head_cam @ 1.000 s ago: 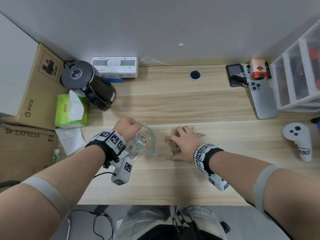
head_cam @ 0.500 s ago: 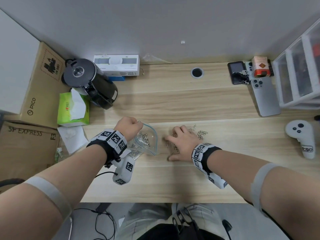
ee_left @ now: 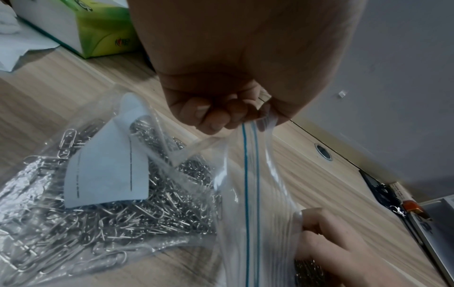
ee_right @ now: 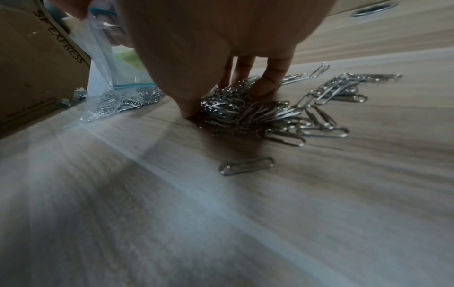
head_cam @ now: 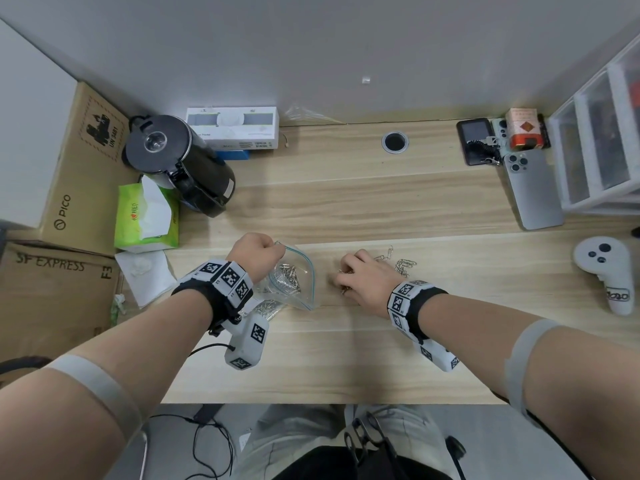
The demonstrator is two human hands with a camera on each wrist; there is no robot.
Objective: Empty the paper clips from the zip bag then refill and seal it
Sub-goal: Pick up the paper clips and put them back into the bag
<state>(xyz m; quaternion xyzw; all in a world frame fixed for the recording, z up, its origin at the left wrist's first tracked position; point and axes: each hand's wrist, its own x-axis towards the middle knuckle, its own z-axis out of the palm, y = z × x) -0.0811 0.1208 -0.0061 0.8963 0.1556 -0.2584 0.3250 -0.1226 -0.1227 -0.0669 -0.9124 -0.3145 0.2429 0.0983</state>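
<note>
Head view, desk (head_cam: 346, 209): light wood-grain top running wall to wall, both forearms reaching over its near edge.
Drawer unit (head_cam: 599, 140): translucent, at the far right corner.
Kettle (head_cam: 180, 161): black, far left, with a green tissue box (head_cam: 145, 216) just in front of it.
Phone (head_cam: 533, 188): grey, face down, beside the drawer unit.
Controller (head_cam: 606, 271): white, lying at the right edge.
Zip bag (ee_left: 250, 174): clear with a blue seal line, mouth held up and open toward the right, body sagging on the desk; many silver clips and a white slip lie inside.
Left hand (head_cam: 258, 251): fingers curled tight, pinching the bag's top edge at the seal.
Right hand (head_cam: 363, 275): just right of the bag, thumb and fingertips (ee_right: 264, 87) bent down and closing round a heap of clips on the desk.
Paper clips (ee_right: 245, 110): bunched under the right hand, with looser ones trailing to its right and one lying apart nearer the wrist camera.
</note>
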